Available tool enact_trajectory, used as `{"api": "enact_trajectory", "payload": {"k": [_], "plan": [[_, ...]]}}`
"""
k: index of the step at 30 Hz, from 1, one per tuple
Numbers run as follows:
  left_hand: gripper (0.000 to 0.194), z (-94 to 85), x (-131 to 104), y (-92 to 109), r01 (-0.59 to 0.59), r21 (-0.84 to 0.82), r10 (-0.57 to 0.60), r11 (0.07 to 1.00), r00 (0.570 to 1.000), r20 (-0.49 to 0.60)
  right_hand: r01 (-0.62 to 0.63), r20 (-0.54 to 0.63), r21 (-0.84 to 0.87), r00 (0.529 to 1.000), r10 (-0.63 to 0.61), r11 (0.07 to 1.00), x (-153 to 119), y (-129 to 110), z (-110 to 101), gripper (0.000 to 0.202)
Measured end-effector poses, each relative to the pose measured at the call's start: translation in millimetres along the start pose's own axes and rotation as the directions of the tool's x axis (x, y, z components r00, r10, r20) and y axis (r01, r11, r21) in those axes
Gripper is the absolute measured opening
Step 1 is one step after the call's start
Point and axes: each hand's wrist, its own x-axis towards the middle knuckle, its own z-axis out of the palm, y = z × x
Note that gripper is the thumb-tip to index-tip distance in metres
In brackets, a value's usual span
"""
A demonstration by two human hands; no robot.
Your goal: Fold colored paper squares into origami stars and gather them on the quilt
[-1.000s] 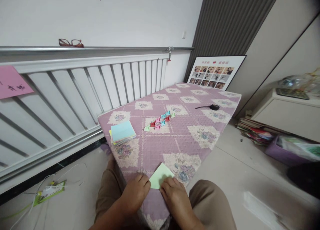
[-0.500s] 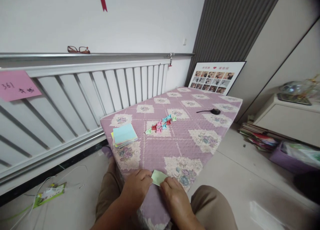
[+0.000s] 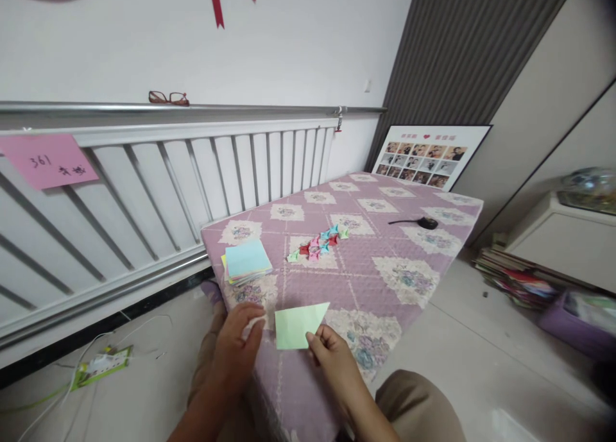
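A light green sheet of paper [image 3: 297, 326] is pinched at its lower right by my right hand [image 3: 332, 355]. The paper is raised above the table's near corner, with a slanted right edge and a pointed upper right tip. My left hand [image 3: 239, 339] is just left of the paper, not touching it, its thumb and fingers apart and nothing in it. Ahead lies a group of small folded paper pieces [image 3: 314, 242] in pink, red, blue and green. A stack of coloured paper sheets [image 3: 248, 260], light blue on top, rests at the table's left edge.
A purple floral cloth covers the table [image 3: 337, 281]. A black corded object [image 3: 427, 222] lies toward its far right. Beyond the left edge runs a white radiator [image 3: 250, 166], with glasses [image 3: 168, 98] on the pipe above. A photo board [image 3: 428, 156] leans at the back.
My left hand has let go of the green paper and moved left. My right hand has lifted the paper, which now shows a larger face. The view has shifted slightly.
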Motion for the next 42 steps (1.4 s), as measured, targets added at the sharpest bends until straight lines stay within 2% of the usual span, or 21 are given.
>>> {"api": "enact_trajectory", "payload": {"k": [1, 4, 7, 10, 13, 16, 18, 22, 25, 29, 33, 35, 37, 40, 42], "plan": [[0.015, 6.8, -10, -5, -0.065, 0.056, 0.063, 0.996, 0.997, 0.042, -0.043, 0.0, 0.045, 0.999, 0.043, 0.998, 2, 4, 2, 0.034], [0.027, 30.4, -41, -15, -0.17, 0.204, 0.126, 0.964, 0.969, 0.212, -0.131, 0.014, 0.153, 0.991, 0.13, 0.98, 4, 17, 6, 0.032], [0.035, 50.9, -61, -22, -0.211, 0.321, 0.127, 0.923, 0.956, 0.265, -0.171, 0.04, 0.218, 0.985, 0.167, 0.961, 6, 27, 8, 0.03], [0.034, 61.2, -63, -28, -0.184, 0.388, 0.062, 0.903, 0.95, 0.307, -0.194, 0.049, 0.212, 0.981, 0.188, 0.958, 9, 33, 7, 0.029], [0.034, 62.7, -56, -34, -0.172, 0.403, 0.013, 0.899, 0.93, 0.368, -0.21, 0.054, 0.174, 0.977, 0.204, 0.962, 13, 33, 3, 0.025], [0.034, 63.2, -50, -37, -0.187, 0.378, 0.007, 0.907, 0.903, 0.429, -0.182, 0.043, 0.044, 0.983, 0.181, 0.982, 15, 32, -3, 0.024], [0.031, 65.6, -50, -38, -0.199, 0.35, 0.024, 0.916, 0.894, 0.447, -0.126, 0.03, -0.101, 0.991, 0.13, 0.987, 16, 32, -6, 0.032], [0.027, 71.4, -51, -38, -0.186, 0.304, 0.017, 0.934, 0.875, 0.483, -0.027, 0.005, -0.348, 1.0, 0.031, 0.937, 19, 35, -8, 0.056], [0.03, 71.8, -49, -38, -0.148, 0.276, -0.023, 0.95, 0.845, 0.534, -0.03, -0.011, -0.453, 1.0, 0.028, 0.891, 21, 38, -7, 0.062], [0.034, 69.0, -45, -37, -0.102, 0.256, -0.071, 0.961, 0.806, 0.587, -0.06, -0.013, -0.612, 0.998, 0.066, 0.789, 20, 36, -6, 0.065], [0.035, 68.2, -45, -37, -0.081, 0.247, -0.086, 0.966, 0.796, 0.599, -0.079, -0.02, -0.811, 0.994, 0.107, 0.58, 17, 34, -7, 0.064], [0.036, 68.6, -46, -37, -0.076, 0.238, -0.083, 0.968, 0.801, 0.593, -0.023, -0.013, -0.856, 1.0, 0.023, 0.517, 15, 36, -8, 0.063], [0.036, 69.0, -46, -37, -0.075, 0.229, -0.078, 0.97, 0.801, 0.593, 0.086, 0.026, -0.883, 0.991, -0.135, 0.462, 15, 40, -8, 0.056], [0.037, 69.2, -46, -37, -0.077, 0.224, -0.074, 0.971, 0.799, 0.597, 0.268, 0.169, -0.894, 0.944, -0.283, 0.359, 15, 47, -9, 0.021], [0.035, 68.8, -44, -39, -0.077, 0.231, -0.079, 0.97, 0.799, 0.596, 0.359, 0.255, -0.87, 0.915, -0.314, 0.338, 17, 52, -9, 0.012]]}}
